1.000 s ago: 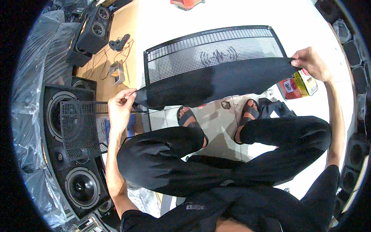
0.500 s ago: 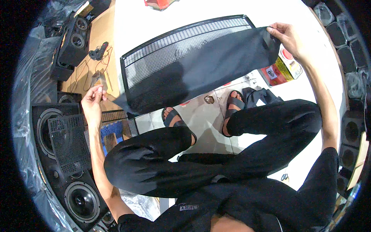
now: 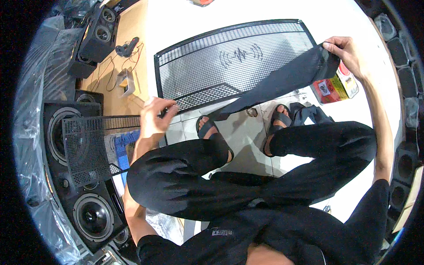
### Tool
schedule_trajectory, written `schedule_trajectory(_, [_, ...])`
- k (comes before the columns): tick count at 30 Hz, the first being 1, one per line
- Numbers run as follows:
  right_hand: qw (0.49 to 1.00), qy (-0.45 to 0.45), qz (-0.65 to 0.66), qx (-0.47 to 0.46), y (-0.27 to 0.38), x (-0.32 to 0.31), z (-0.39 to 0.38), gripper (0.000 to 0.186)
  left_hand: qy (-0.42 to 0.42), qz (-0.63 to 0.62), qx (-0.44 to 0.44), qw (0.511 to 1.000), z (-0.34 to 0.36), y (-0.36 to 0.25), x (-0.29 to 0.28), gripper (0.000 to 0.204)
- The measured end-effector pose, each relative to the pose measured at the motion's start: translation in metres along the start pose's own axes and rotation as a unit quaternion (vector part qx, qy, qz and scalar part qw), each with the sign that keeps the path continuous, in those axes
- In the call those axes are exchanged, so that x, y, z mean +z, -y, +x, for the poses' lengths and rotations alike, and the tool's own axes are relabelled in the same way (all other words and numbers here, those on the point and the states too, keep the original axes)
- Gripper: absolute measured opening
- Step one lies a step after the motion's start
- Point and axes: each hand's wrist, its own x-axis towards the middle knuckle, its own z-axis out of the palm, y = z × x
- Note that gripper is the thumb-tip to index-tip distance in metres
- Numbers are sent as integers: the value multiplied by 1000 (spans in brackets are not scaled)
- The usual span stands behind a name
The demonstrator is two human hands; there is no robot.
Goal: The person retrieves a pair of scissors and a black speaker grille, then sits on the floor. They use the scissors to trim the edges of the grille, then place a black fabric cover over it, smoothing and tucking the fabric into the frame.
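Note:
My right hand (image 3: pixel 346 55) pinches the upper corner of a strip of black cloth (image 3: pixel 285 77). The cloth slants down to the left, and its loose end hangs by my left foot. Behind it lies a black metal speaker grille (image 3: pixel 194 62), mostly bare, with a wave-shaped emblem on its mesh; the cloth hides its lower right part. My left hand (image 3: pixel 157 115) is at the grille's lower left corner, thumb and fingers apart, with no cloth in it. Whether a fingertip touches the frame, I cannot tell.
A second mesh grille (image 3: pixel 90 150) leans before a large black speaker cabinet (image 3: pixel 55 194) on the left. A red and yellow can (image 3: pixel 333 90) stands at the right. A wooden board (image 3: pixel 128 22) bears a black tool (image 3: pixel 127 47) with cables. More dark cloth (image 3: pixel 309 114) lies by my right foot.
My left hand has let go of the cloth and moved right, near the grille's corner. The cloth's left end has dropped and swung right, baring the mesh and emblem. My right hand keeps its pinch.

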Motion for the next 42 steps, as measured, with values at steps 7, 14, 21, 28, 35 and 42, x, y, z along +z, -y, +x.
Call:
schedule_trajectory(7, [1000,0,0,-2,5,-10,-17,22,286,-183,-119,933,-32,5,96,30])
schedule_trajectory(14, [1000,-2,0,3,16,-1,-5,23,193,-191,-222,937,-109,45,237,61])
schedule_trajectory(21, [1000,0,-22,6,23,-5,-6,25,186,-49,-251,949,-90,21,278,49])
schedule_trajectory(28, [999,-4,-29,44,29,-8,-9,25,13,107,-177,978,-84,1,284,35])
schedule_trajectory(35, [998,-9,-29,59,32,-7,-8,23,51,99,-227,968,-92,21,294,33])
schedule_trajectory(42, [997,2,-19,69,22,-14,-9,20,111,74,-265,955,-99,38,295,31])
